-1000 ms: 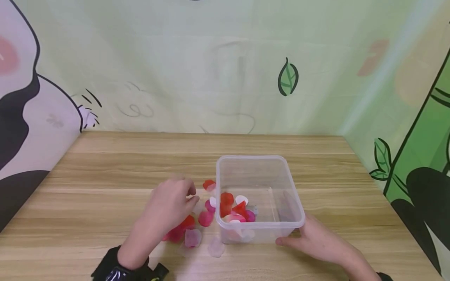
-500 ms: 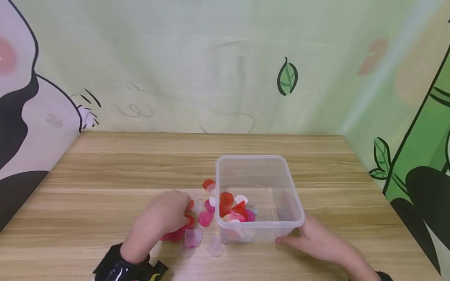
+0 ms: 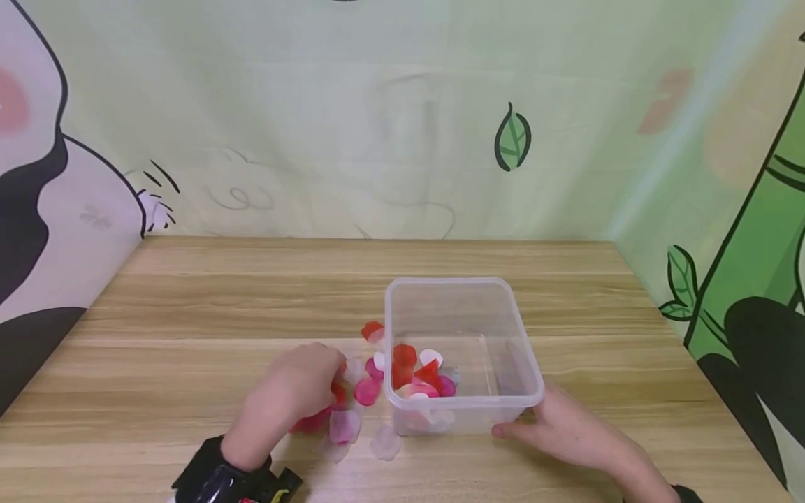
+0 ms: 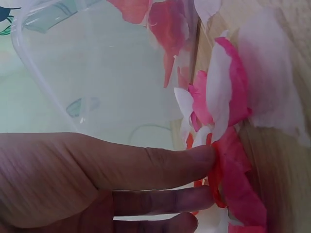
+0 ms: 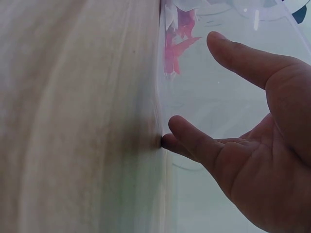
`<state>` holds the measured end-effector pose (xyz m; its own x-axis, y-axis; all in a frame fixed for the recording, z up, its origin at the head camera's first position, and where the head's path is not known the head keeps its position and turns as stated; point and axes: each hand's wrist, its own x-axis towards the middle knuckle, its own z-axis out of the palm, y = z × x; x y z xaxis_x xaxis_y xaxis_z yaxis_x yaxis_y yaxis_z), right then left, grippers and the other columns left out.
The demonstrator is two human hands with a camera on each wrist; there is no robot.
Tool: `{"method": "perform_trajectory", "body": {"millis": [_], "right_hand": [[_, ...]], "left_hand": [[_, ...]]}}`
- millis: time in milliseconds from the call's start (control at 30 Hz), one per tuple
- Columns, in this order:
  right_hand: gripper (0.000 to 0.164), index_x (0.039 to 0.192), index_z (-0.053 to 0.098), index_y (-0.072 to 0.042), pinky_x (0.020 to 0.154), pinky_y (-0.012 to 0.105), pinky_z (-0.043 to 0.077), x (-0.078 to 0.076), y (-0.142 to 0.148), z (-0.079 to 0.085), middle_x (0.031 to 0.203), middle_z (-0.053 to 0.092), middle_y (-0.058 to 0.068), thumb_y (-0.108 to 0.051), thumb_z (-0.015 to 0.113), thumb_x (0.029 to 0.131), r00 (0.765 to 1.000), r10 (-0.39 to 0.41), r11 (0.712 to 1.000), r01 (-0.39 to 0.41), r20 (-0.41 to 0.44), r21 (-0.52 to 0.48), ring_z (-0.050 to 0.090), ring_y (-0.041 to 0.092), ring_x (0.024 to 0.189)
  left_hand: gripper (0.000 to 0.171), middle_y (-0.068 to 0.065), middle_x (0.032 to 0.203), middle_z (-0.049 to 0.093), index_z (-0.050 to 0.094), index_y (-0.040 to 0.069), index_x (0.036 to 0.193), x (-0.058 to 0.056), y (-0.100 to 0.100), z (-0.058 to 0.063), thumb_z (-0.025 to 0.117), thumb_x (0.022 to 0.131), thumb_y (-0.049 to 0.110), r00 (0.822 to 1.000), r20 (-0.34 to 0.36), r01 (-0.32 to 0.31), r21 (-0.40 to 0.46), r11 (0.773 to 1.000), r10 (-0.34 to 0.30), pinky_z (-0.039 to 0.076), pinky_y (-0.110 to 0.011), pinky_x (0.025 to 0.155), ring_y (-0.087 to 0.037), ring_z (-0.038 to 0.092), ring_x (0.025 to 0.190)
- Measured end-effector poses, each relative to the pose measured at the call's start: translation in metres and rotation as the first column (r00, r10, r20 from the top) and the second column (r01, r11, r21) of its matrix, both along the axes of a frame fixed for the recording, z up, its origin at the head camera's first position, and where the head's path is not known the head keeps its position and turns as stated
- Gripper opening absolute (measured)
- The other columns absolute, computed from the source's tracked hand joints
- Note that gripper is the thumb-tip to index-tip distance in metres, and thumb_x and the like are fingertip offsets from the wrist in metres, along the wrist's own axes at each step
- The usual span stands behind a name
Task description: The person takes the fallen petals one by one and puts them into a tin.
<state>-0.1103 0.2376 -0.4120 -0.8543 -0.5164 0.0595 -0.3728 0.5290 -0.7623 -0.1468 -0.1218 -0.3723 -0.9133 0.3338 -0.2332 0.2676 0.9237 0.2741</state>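
One box (image 3: 465,403), many petals (image 3: 367,391)

There is one left hand (image 3: 298,383) and one right hand (image 3: 569,427), two in all, at one table (image 3: 566,293). At least five petals are in the box and at least eight outside it; they overlap, so exact numbers cannot be told.

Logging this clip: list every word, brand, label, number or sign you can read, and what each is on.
None readable.
Black wrist strap: small red and yellow marks, too small to read.
Backdrop: drawings; the faint red shape is too blurred to identify.
Clear container: no legible lettering.
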Motion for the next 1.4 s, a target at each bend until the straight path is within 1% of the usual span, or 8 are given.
{"method": "perform_trajectory", "body": {"millis": [167,367,633,867,1067,1200,1300,1400], "right_hand": [[0.084,0.151,0.034,-0.004,0.093,0.038,0.054,0.0,0.0,-0.001,0.128,0.062,0.006,-0.019,0.085,0.087,1.0,0.0,1.0,0.0,0.001,0.0,0.063,0.016,0.109],[0.088,0.154,0.03,-0.004,0.094,0.037,0.053,0.0,0.0,0.0,0.128,0.062,0.006,-0.02,0.085,0.087,1.0,-0.004,1.0,0.004,0.017,-0.008,0.063,0.017,0.111],[0.1,0.159,0.018,0.0,0.096,0.039,0.052,-0.002,0.003,0.0,0.13,0.062,0.007,-0.022,0.084,0.087,1.0,-0.008,1.0,0.008,0.006,0.003,0.063,0.017,0.112],[0.088,0.154,0.031,-0.004,0.093,0.037,0.054,-0.001,0.001,0.0,0.126,0.064,0.004,-0.025,0.084,0.088,1.0,0.001,1.0,-0.001,0.002,0.002,0.064,0.014,0.107],[0.092,0.156,0.026,-0.002,0.094,0.037,0.053,0.001,0.001,-0.003,0.126,0.064,0.004,-0.026,0.083,0.089,1.0,0.01,1.0,-0.01,0.002,-0.002,0.063,0.015,0.108],[0.085,0.153,0.031,-0.004,0.095,0.038,0.053,-0.001,0.002,-0.002,0.127,0.063,0.005,-0.024,0.083,0.088,1.0,0.016,1.0,-0.016,-0.003,-0.015,0.063,0.017,0.11],[0.081,0.151,0.035,-0.006,0.094,0.038,0.053,-0.002,0.002,-0.002,0.127,0.063,0.004,-0.025,0.083,0.089,1.0,0.018,1.0,-0.018,-0.005,-0.012,0.063,0.016,0.111],[0.081,0.151,0.034,-0.006,0.094,0.037,0.054,-0.002,0.002,-0.003,0.128,0.063,0.004,-0.025,0.083,0.089,1.0,0.017,1.0,-0.017,0.003,-0.014,0.063,0.016,0.111]], "left_hand": [[0.021,-0.003,0.07,0.054,0.064,0.012,0.075,0.0,0.0,-0.001,0.078,0.084,-0.001,1.0,-0.006,-0.003,0.006,1.0,0.003,0.043,-0.033,0.058,-0.022,0.05,0.066],[0.015,-0.003,0.071,0.056,0.068,0.01,0.08,-0.001,0.002,-0.002,0.08,0.083,0.001,1.0,0.011,-0.023,0.004,1.0,0.023,0.044,-0.033,0.058,-0.021,0.052,0.067],[0.017,-0.003,0.073,0.055,0.066,0.01,0.083,-0.004,0.003,-0.003,0.08,0.082,0.0,1.0,-0.017,0.0,-0.017,1.0,0.0,0.045,-0.034,0.06,-0.022,0.052,0.069],[0.02,-0.003,0.075,0.054,0.063,0.01,0.085,-0.004,0.001,-0.009,0.081,0.082,0.001,1.0,-0.026,0.0,-0.019,1.0,-0.001,0.047,-0.035,0.063,-0.022,0.051,0.071],[0.021,-0.003,0.074,0.054,0.063,0.01,0.085,-0.003,0.001,-0.012,0.081,0.082,0.0,1.0,0.003,-0.004,-0.01,1.0,0.004,0.049,-0.035,0.063,-0.023,0.052,0.071],[0.02,-0.003,0.073,0.055,0.063,0.011,0.084,-0.005,0.001,-0.011,0.08,0.083,0.0,1.0,0.003,0.003,-0.008,1.0,-0.003,0.049,-0.035,0.062,-0.023,0.052,0.069],[0.02,-0.002,0.073,0.056,0.064,0.011,0.082,-0.005,0.0,-0.009,0.08,0.082,-0.001,1.0,-0.02,0.016,-0.007,1.0,-0.016,0.049,-0.035,0.061,-0.022,0.052,0.067],[0.019,-0.001,0.072,0.057,0.066,0.012,0.079,-0.004,-0.001,-0.007,0.079,0.082,-0.001,0.999,-0.031,0.01,0.015,1.0,-0.01,0.048,-0.034,0.061,-0.021,0.052,0.067]]}}
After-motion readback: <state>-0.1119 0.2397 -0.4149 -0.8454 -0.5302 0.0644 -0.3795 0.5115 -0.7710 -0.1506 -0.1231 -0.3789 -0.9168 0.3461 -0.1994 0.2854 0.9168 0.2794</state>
